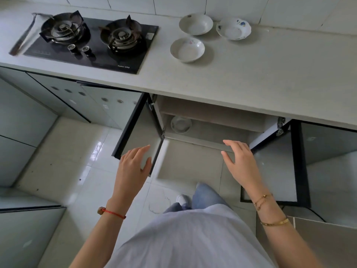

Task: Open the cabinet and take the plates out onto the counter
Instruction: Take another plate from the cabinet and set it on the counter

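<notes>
With both doors swung wide, you are nearly done: one plate left.
Your left hand (133, 165) and right hand (238, 161) hover spread and empty before the cabinet (210, 113); one plate (181, 124) sits on its shelf; three plates (196, 24) rest on the counter (251, 74).

Cabinet (212, 120) doors open, 1 plate (181, 124) inside, 3 plates (187, 49) on counter (251, 78).

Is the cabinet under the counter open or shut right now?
Open: both dark-framed glass cabinet doors, left and right, are swung outward, exposing a shelf with one white plate inside.
</notes>
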A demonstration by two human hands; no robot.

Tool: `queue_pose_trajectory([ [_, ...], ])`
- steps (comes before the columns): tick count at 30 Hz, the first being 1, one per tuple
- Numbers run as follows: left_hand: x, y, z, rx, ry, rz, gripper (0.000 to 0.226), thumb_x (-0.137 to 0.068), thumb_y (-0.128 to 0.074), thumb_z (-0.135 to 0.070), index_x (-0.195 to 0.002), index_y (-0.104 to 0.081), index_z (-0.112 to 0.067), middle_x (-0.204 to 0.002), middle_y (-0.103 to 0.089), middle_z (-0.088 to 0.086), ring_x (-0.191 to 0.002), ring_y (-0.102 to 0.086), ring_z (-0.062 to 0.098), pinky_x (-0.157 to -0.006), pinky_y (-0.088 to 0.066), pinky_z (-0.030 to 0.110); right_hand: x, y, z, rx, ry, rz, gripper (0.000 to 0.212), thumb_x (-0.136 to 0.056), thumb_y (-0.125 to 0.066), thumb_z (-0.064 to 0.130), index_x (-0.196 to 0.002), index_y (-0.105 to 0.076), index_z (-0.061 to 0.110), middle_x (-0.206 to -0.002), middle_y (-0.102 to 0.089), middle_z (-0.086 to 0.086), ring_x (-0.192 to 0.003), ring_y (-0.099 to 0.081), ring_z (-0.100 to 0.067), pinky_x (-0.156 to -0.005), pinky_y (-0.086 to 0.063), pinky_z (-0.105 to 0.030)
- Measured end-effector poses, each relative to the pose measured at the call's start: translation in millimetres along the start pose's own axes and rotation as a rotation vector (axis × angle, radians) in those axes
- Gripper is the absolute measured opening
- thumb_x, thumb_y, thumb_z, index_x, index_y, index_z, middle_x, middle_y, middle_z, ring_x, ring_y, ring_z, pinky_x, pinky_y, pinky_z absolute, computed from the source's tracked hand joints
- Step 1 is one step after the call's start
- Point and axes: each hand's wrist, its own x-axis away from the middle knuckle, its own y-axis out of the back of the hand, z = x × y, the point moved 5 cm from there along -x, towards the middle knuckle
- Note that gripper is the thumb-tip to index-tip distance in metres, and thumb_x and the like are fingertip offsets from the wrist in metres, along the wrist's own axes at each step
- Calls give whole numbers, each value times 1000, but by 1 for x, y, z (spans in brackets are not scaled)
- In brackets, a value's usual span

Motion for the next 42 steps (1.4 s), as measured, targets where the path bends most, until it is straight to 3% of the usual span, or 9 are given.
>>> queue_pose_trajectory([
  [5,38,-2,-2,-1,43,-16,34,-93,-62,-19,-126,-61,-15,-115,-67,1,-107,-62,23,-99,-45,37,33,5,-5,-2,-21,19,34,-93,-58,21,-126,-58,13,-121,-62,-2,-117,-52,-18,-101,-38,-27],
  [14,86,-5,-36,42,91,-68,35,-91,-63,-14,-125,-62,-14,-111,-68,3,-104,-63,23,-98,-46,38,69,17,-14,-1,20,71,34,-94,-57,23,-126,-57,13,-124,-61,-1,-120,-52,-17,-104,-43,-34],
  [25,115,-18,-43,73,185,-109,33,-91,-63,-14,-124,-63,-15,-113,-69,3,-103,-64,24,-96,-48,39,67,8,-14,7,99,125,34,-94,-58,21,-126,-58,11,-123,-62,-4,-119,-52,-19,-103,-42,-31],
  [32,79,-17,-7,65,214,-95,34,-92,-62,-15,-126,-62,-16,-116,-68,5,-105,-64,24,-95,-50,39,22,-18,1,18,103,133,32,-93,-58,21,-124,-59,12,-120,-63,-3,-115,-54,-19,-99,-44,-31],
  [42,-32,-19,43,52,113,-13,33,-93,-60,-16,-125,-62,-11,-116,-68,7,-95,-67,28,-90,-54,44,-61,-65,18,27,20,134,32,-94,-56,22,-125,-58,13,-119,-62,-2,-115,-54,-19,-95,-43,-29],
])
